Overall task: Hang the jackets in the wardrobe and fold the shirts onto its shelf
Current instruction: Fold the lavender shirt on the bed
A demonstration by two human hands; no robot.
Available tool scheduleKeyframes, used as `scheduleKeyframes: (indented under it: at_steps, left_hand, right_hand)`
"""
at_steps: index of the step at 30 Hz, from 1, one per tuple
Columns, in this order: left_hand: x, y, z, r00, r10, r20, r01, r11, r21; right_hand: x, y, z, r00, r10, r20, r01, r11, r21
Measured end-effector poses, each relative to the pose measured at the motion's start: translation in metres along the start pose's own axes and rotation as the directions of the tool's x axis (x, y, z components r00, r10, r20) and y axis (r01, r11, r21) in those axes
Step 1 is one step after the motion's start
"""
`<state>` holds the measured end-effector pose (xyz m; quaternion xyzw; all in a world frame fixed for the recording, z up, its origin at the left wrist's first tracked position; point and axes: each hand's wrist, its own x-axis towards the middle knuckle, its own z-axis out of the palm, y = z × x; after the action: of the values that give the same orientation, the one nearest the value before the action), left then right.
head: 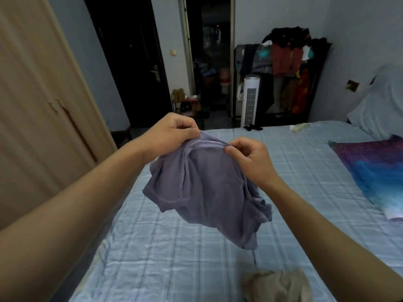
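Nearest to me, at the bottom edge, a crumpled beige-grey cloth garment [277,284] lies on the pale blue checked bedsheet [152,258]. I judge it a hazard: the hanging tail of the shirt I hold dangles just above it, and if I lower to fold without shifting sideways, the two could tangle or I could fold one into the other.

Above that, lifted clear of the bed, is the task's thing: a soft grey-purple cotton T-shirt [207,188], bunched and hanging in loose folds, one short sleeve sticking out to the left. My left hand [172,136] has its grip pinched closed on the fabric at the top near the collar seam, thumb against curled fingers. My right hand [250,158] is likewise pinched closed on the same ribbed edge, just beside the left. Both grips are narrow fingertip pinches, close together, so most of the shirt hangs unsupported; I think a shake to open it could pull the thin edge out of one pinch, and the shirt may well be inside out or twisted, which would spoil the fold.

To my left stands the tan wooden wardrobe door [39,105]. Farther off, a white tower fan [250,99] and a dark rack heaped with clothes [287,57] stand past the bed's foot.
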<state>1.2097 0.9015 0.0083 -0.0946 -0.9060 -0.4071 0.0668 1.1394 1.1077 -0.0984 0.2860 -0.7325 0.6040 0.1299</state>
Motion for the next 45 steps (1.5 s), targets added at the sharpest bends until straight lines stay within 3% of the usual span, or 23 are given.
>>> scheduleKeyframes:
  at_steps: [5, 13, 16, 21, 24, 26, 29, 33, 40, 45]
  left_hand:
    - [0.007, -0.01, 0.003, 0.996, -0.003, -0.088, 0.004, 1.0, 0.016]
    - [0.025, -0.008, -0.019, 0.98, 0.113, -0.164, -0.1, 0.991, 0.086]
    - [0.025, -0.007, -0.041, 0.971, 0.176, -0.163, -0.159, 0.981, 0.113]
    - [0.017, -0.017, -0.079, 0.973, 0.219, -0.067, -0.202, 0.959, 0.198]
    - [0.01, -0.027, -0.079, 0.976, 0.216, -0.014, -0.199, 0.917, 0.345]
    - [0.012, -0.036, -0.075, 0.952, 0.302, -0.056, -0.251, 0.87, 0.424]
    - [0.021, -0.048, -0.074, 0.938, 0.326, -0.12, -0.257, 0.884, 0.391]
    - [0.033, -0.055, -0.065, 0.951, 0.302, -0.072, -0.26, 0.903, 0.343]
    - [0.057, -0.056, -0.053, 0.966, 0.252, -0.055, -0.226, 0.931, 0.286]
    - [0.058, -0.046, -0.054, 0.951, 0.269, -0.153, -0.217, 0.932, 0.289]
  right_hand:
    - [0.0, 0.008, 0.008, 0.995, 0.034, 0.09, -0.038, 0.998, 0.04]
    - [0.012, -0.005, 0.028, 0.977, 0.058, 0.206, -0.078, 0.993, 0.09]
    - [0.025, -0.019, 0.043, 0.988, 0.027, 0.152, -0.043, 0.993, 0.105]
    - [0.058, -0.052, 0.07, 0.998, 0.008, -0.061, -0.005, 0.999, 0.049]
    - [0.072, -0.07, 0.092, 0.996, -0.047, -0.075, 0.045, 0.999, -0.029]
    - [0.075, -0.076, 0.105, 0.994, -0.073, -0.085, 0.067, 0.995, -0.077]
    - [0.075, -0.076, 0.113, 0.991, -0.081, -0.108, 0.069, 0.991, -0.114]
    - [0.065, -0.066, 0.112, 0.987, -0.076, -0.141, 0.053, 0.986, -0.155]
    - [0.018, -0.014, 0.119, 0.96, 0.046, -0.275, -0.12, 0.958, -0.26]
    - [-0.019, 0.026, 0.135, 0.928, 0.219, -0.301, -0.294, 0.927, -0.232]
